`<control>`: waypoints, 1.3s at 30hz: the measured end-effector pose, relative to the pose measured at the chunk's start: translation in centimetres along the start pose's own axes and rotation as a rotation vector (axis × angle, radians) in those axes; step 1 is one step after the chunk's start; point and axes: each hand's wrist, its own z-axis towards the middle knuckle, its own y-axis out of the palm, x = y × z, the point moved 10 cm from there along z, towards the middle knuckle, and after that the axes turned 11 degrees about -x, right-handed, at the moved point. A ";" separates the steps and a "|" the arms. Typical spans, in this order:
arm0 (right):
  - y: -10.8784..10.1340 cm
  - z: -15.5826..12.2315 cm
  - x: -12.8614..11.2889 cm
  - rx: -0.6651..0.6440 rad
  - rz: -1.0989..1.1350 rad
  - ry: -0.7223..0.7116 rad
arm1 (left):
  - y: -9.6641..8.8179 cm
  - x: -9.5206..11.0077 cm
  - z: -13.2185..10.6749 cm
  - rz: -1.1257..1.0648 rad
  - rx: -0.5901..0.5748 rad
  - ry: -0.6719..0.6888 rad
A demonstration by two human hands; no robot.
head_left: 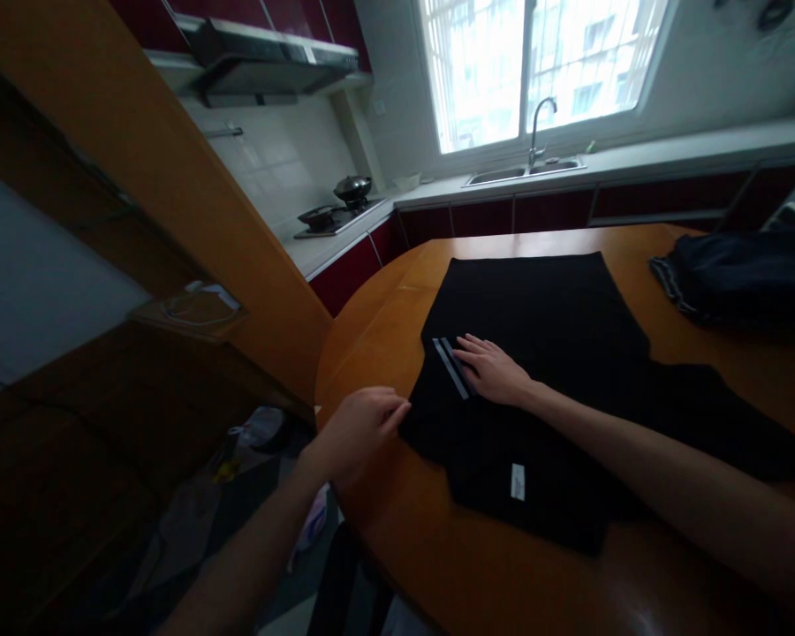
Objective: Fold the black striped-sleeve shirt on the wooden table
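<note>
A black shirt (543,309) lies spread out on the wooden table, its left sleeve folded or lying toward the left edge. Two light stripes (451,369) run along that sleeve, and a small white label (518,482) shows nearer to me. My left hand (367,422) is closed in a pinch on the shirt's left edge. Flat on the fabric beside the stripes rests my right hand (490,367), fingers stretched out, partly covering the striped area.
The round-ended wooden table (364,327) carries a pile of dark clothing (748,274) at the right. Beyond it stand a counter with a sink (503,175), a stove with pans (352,188) and a window. A wooden post (238,177) rises at the left.
</note>
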 end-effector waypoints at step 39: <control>-2.9 -0.6 4.4 0.300 0.399 0.208 | 0.2 -2.4 11.9 -0.102 -0.091 0.210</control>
